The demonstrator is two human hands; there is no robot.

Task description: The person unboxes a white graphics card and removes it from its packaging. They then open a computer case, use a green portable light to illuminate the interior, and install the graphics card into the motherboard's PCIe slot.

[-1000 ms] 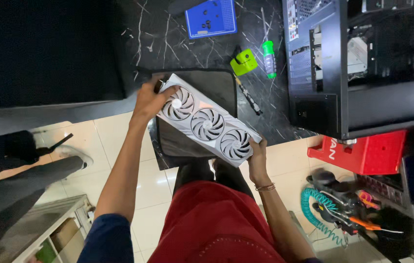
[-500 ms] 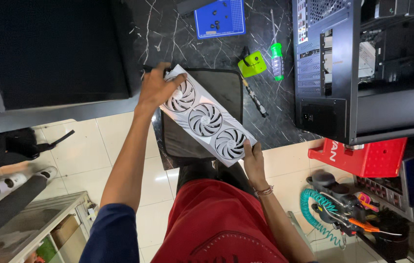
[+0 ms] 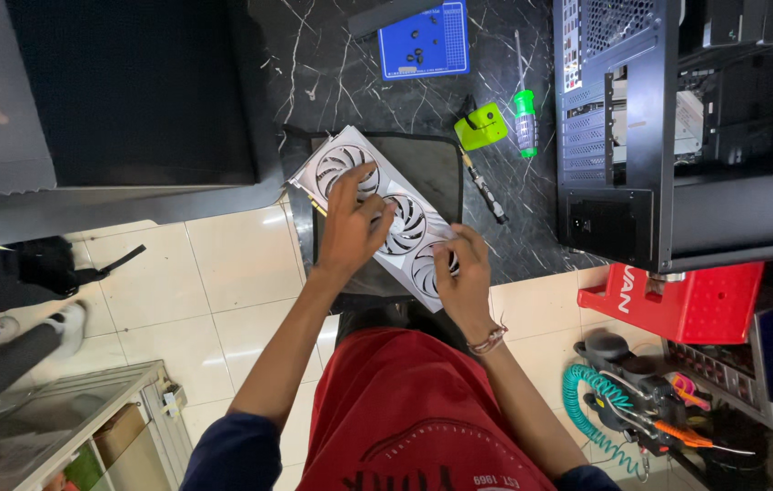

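A dark, flat bag (image 3: pixel 436 168) lies on the black marbled table (image 3: pixel 314 64), under the white three-fan card. To its left stands a large black panel (image 3: pixel 132 91), perhaps a screen; unlit, so I cannot tell. A red crate (image 3: pixel 687 305) with white lettering sits on the floor at right.

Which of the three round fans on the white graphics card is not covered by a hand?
The far-end fan, farthest from the person. The left hand lies over the middle fan; the right hand covers the nearest fan.
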